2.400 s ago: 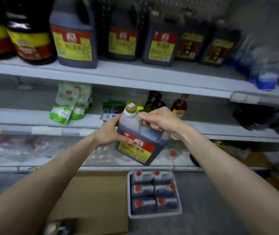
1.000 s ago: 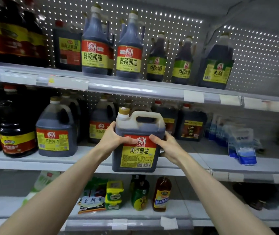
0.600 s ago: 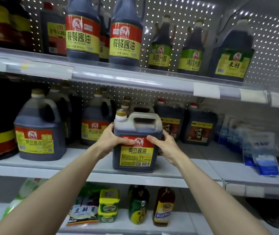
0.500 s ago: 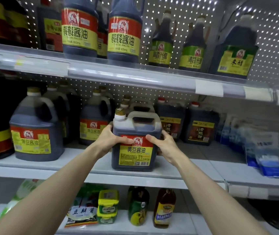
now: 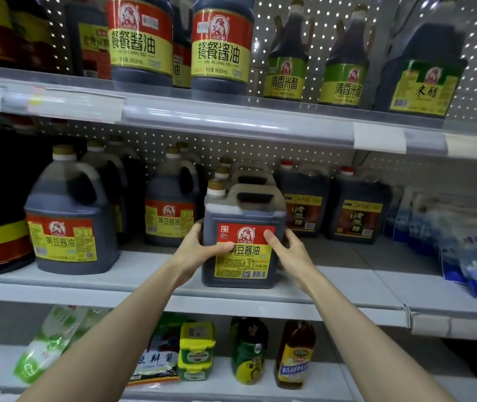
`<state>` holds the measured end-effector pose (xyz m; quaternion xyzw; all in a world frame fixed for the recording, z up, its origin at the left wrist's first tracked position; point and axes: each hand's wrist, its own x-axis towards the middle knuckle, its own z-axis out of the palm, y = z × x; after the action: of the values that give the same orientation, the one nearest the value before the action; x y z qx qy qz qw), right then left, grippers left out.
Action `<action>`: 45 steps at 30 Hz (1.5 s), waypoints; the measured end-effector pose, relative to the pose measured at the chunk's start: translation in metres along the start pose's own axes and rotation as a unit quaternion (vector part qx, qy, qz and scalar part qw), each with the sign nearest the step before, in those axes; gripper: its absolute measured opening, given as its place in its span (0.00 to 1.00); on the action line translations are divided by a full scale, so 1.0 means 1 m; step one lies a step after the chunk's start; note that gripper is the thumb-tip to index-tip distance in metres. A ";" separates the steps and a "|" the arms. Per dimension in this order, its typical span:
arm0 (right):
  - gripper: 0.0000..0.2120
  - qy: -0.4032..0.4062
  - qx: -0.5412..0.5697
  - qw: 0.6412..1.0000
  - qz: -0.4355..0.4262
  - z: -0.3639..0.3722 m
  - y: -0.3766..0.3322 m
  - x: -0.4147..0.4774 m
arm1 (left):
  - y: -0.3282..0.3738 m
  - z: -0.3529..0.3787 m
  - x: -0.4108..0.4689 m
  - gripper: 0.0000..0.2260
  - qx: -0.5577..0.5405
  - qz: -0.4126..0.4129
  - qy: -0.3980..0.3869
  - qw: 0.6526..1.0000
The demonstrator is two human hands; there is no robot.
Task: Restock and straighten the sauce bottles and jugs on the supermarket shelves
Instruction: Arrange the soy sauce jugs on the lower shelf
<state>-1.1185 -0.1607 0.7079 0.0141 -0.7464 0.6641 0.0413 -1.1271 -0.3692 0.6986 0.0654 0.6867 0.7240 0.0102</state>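
As hands (image 5: 198, 252) (image 5: 292, 252) grip jug (image 5: 244, 259), dark sauce (image 5: 243, 214) fills it.

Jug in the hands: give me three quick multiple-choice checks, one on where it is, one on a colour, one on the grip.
1. Where is the soy sauce jug?
A. top shelf
B. middle shelf
C. bottom shelf

2. Its cap is:
A. red
B. green
C. gold

3. The hands:
A. both grip its sides
B. one is on it, one hangs free
C. neither touches it

Answers:
1 B, its base sits at the front of the middle shelf.
2 C, the cap's top is gold.
3 A, the left hand and the right hand clasp opposite sides.
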 end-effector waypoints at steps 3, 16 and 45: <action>0.25 -0.010 -0.034 0.999 0.011 0.005 0.022 -0.006 | -0.023 -0.004 -0.004 0.34 0.051 -0.008 -0.019 0.998; 0.20 -0.023 -0.058 0.998 0.005 0.006 0.041 -0.011 | -0.048 -0.005 -0.005 0.32 0.108 0.008 -0.038 0.993; 0.23 -0.010 -0.066 0.998 0.007 0.006 0.044 -0.008 | -0.048 -0.010 -0.004 0.28 0.133 0.011 -0.060 0.989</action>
<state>-1.1137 -0.1618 0.6626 0.0124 -0.7891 0.6134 0.0302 -1.1274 -0.3768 0.6497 0.1169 0.7742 0.6211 0.0346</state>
